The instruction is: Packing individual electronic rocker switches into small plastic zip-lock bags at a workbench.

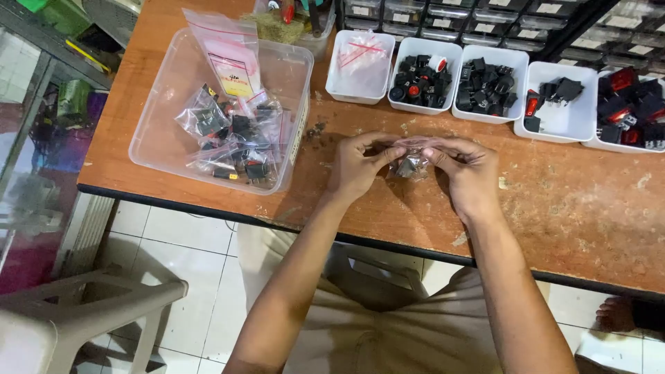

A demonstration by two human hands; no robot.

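My left hand point(358, 166) and my right hand point(467, 170) meet over the worn wooden table point(554, 208), pinching the top edge of a small clear plastic bag point(410, 161) between thumbs and forefingers. A small dark part sits inside the bag, hanging between the hands. To the left stands a large clear plastic tub point(166, 131) with several bagged black switches point(235, 138) and a bigger pink-edged bag leaning at its back.
A row of white trays runs along the back: one with clear bags point(360, 62), others with black and red switches point(424, 79) point(487, 86) point(557, 100) point(630, 107). Drawer cabinets stand behind. A plastic stool point(76, 312) is on the tiled floor, lower left.
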